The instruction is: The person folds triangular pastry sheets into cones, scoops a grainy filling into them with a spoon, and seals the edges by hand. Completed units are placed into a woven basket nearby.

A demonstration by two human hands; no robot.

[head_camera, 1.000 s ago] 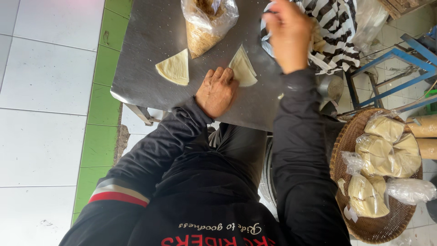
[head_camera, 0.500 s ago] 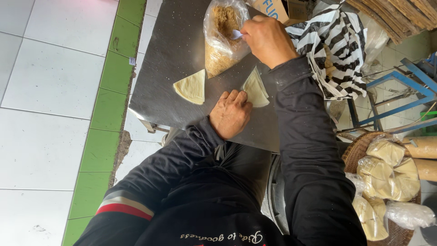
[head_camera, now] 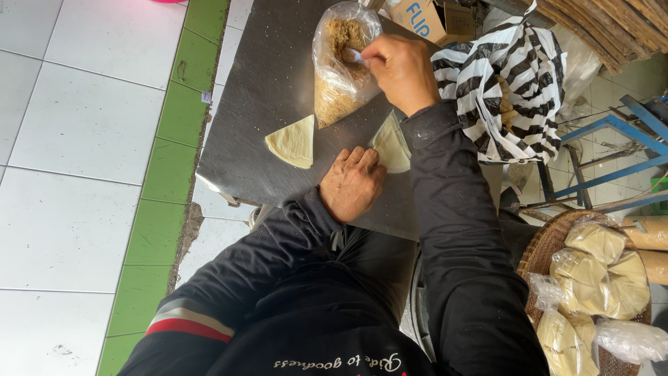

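Lying finished-looking at the left of the grey metal worktop (head_camera: pixel 250 139) is one pale folded dough triangle (head_camera: pixel 293 141), with the clear plastic bag of brown crumbly filling (head_camera: pixel 339 66) just beside it. The left hand (head_camera: pixel 352 184) rests flat, fingers together, touching a second pale dough triangle (head_camera: pixel 391 145) that seems not yet filled. The right hand (head_camera: pixel 399 71) is closed on a small white spoon (head_camera: pixel 353 56) dipped into the bag; a black-and-white striped bag (head_camera: pixel 508 90) and a wicker basket of wrapped dough (head_camera: pixel 557 244) sit rightward.
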